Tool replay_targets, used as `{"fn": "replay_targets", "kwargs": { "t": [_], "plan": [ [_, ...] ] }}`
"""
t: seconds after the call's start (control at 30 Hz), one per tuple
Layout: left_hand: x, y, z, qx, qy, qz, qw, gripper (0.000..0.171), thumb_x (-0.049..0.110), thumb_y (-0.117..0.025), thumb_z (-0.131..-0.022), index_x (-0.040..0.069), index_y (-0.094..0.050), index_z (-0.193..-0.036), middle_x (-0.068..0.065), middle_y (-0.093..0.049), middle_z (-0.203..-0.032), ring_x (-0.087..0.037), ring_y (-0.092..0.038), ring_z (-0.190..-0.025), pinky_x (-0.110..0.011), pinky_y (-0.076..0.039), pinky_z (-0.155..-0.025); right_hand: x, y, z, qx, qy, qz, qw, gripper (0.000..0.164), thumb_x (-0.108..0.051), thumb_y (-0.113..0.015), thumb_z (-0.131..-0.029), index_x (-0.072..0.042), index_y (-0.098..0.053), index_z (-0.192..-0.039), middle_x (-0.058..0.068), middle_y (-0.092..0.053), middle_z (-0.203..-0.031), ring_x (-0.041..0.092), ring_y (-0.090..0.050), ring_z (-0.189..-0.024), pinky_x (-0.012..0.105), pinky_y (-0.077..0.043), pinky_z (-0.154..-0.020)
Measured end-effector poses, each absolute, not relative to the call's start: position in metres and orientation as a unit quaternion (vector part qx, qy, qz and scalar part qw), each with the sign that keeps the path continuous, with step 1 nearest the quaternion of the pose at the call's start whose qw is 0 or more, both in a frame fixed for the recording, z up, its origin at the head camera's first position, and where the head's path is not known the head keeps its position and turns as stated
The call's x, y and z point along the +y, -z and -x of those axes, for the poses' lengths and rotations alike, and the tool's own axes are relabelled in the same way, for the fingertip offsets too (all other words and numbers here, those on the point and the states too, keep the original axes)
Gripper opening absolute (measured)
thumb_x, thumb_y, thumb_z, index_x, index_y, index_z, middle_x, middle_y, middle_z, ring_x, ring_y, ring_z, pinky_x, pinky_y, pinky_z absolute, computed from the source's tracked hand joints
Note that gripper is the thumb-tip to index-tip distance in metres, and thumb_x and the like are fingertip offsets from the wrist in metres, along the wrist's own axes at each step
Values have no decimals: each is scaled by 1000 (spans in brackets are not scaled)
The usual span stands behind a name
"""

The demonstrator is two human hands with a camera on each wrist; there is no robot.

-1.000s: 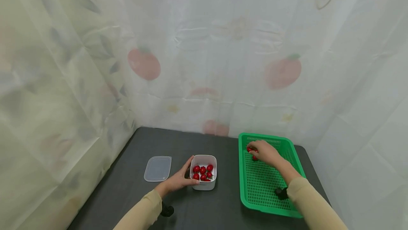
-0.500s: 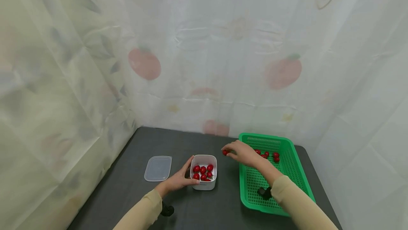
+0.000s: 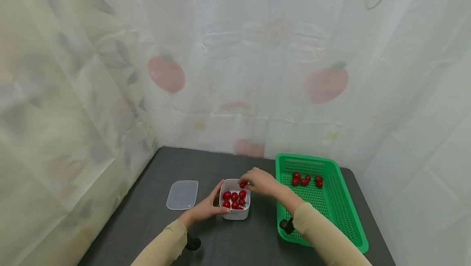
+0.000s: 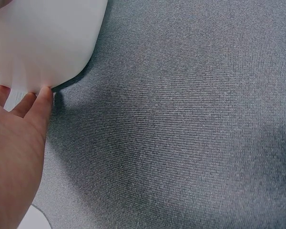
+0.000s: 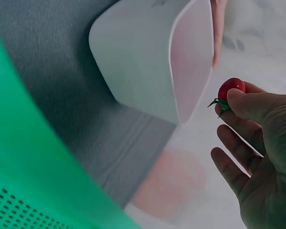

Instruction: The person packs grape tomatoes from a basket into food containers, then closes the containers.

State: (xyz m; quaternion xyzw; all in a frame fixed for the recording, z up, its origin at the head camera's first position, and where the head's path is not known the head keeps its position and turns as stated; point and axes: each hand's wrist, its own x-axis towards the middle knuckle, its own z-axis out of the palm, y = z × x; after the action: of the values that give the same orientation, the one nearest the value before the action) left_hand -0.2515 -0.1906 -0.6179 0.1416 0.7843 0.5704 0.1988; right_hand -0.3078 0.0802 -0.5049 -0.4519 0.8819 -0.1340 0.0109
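Observation:
A white square container (image 3: 235,215) stands on the dark table with several red cherry tomatoes (image 3: 234,197) inside. My left hand (image 3: 206,208) grips its left side, thumb along the near wall and fingers toward the back. In the left wrist view, the fingertips (image 4: 45,90) press against the container's wall. My right hand (image 3: 262,182) is over the container's far right rim and pinches one cherry tomato (image 5: 231,88) between thumb and index finger. Its green stem hangs out, and the other fingers are loosely bent.
A green perforated basket (image 3: 280,217) stands on the right, with several more cherry tomatoes (image 3: 304,181) near its far end. On the left lies a flat translucent lid (image 3: 182,195). A printed curtain (image 3: 235,73) hangs behind the table (image 3: 206,161).
From the basket, my right hand has carried a cherry tomato leftward to the container's rim. My left hand has stayed on the container.

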Motion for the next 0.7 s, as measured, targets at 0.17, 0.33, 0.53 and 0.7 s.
{"fn": "replay_targets", "kwargs": {
  "t": [0.17, 0.33, 0.53, 0.7],
  "plan": [
    [-191, 618, 251, 782, -573, -145, 200, 107, 29, -76, -94, 33, 4, -165, -12, -9, -169, -40, -23, -150, -59, -32, -114, 66, 513, 304, 885, 113, 450, 22, 21, -14, -70, -98, -17, -77, -117, -7, -74, -103, 15, -59, -94, 33, -51, -87],
    [-191, 617, 250, 777, -577, -149, 203, 106, 28, -76, -95, 36, 3, -164, -12, -6, -170, -40, -25, -150, -57, -35, -113, 58, 519, 300, 887, 101, 450, 26, 22, -14, -71, -97, -19, -77, -117, -7, -74, -102, 13, -55, -87, 29, -50, -78],
    [-191, 616, 249, 774, -580, -150, 205, 106, 29, -76, -94, 35, 3, -164, -12, -6, -170, -41, -29, -148, -56, -36, -112, 55, 524, 298, 893, 87, 441, 35, 21, -17, -71, -97, -20, -76, -117, -8, -74, -103, 12, -50, -82, 27, -48, -72],
    [-191, 616, 250, 774, -578, -155, 205, 108, 28, -76, -94, 27, 5, -165, -13, -7, -169, -42, -29, -147, -58, -36, -112, 55, 527, 298, 893, 80, 442, 32, 24, -17, -73, -96, -19, -77, -119, -7, -75, -106, 13, -53, -85, 27, -50, -75]
  ]
}}
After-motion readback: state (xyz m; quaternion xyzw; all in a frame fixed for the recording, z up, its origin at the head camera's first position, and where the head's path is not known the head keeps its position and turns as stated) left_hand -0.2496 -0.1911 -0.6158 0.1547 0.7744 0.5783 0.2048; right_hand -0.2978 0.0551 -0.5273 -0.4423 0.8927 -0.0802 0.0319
